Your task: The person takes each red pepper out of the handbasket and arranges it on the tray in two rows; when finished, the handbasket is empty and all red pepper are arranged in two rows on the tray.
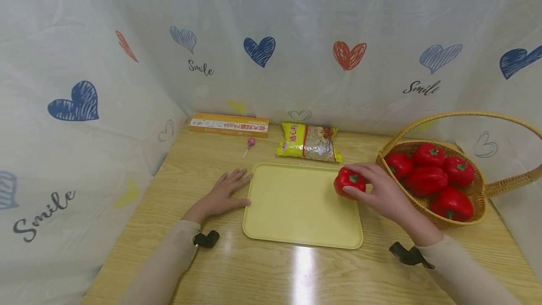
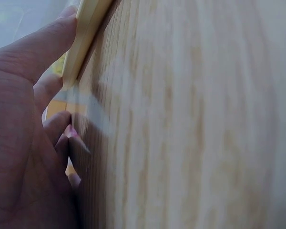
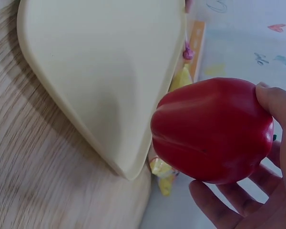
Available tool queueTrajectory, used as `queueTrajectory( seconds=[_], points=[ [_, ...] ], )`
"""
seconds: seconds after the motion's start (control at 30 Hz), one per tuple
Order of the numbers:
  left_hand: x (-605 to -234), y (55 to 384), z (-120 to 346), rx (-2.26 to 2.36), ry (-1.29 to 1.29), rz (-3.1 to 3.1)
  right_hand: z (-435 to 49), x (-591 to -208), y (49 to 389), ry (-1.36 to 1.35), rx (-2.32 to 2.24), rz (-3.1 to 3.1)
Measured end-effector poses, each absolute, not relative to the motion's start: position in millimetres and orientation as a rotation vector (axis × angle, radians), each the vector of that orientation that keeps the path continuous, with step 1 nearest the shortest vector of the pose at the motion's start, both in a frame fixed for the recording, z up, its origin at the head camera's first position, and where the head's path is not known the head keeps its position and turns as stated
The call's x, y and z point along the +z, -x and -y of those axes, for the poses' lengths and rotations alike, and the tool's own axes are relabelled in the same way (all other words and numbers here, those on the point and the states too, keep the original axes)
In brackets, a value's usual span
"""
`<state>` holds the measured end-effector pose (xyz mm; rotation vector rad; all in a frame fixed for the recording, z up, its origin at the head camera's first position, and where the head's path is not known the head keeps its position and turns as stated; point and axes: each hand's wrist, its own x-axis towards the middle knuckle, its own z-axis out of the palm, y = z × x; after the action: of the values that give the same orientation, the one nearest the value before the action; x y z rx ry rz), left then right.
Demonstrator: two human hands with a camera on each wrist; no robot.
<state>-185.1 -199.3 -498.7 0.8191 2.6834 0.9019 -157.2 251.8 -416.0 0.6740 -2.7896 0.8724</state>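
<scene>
In the head view my right hand (image 1: 383, 194) grips a red bell pepper (image 1: 349, 182) over the right end of a pale yellow tray (image 1: 302, 206). The right wrist view shows the pepper (image 3: 212, 131) held up above the tray's corner, thumb on one side and fingers on the other. My left hand (image 1: 224, 193) lies spread on the table at the tray's left side, thumb and fingertips at the rim. Several more red bell peppers (image 1: 426, 180) fill a wicker basket (image 1: 482, 187) to the right of my right hand.
Toward the back stand an orange pasta box (image 1: 228, 125) and a yellow bag of pasta (image 1: 309, 142). A pink lollipop (image 1: 251, 142) lies in front of the box. The basket's tall handle (image 1: 461, 115) arches up at the right. A white curtain (image 1: 305, 8) with printed hearts surrounds the table.
</scene>
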Motion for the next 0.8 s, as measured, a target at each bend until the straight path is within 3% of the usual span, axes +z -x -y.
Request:
queueTrajectory(
  seconds=[0.8],
  points=[
    [-498.3, 184.3, 198.6, 0.912, -0.802, -2.679, -206.0, -424.8, 171.4, -0.697, 0.908, 2.861]
  ],
)
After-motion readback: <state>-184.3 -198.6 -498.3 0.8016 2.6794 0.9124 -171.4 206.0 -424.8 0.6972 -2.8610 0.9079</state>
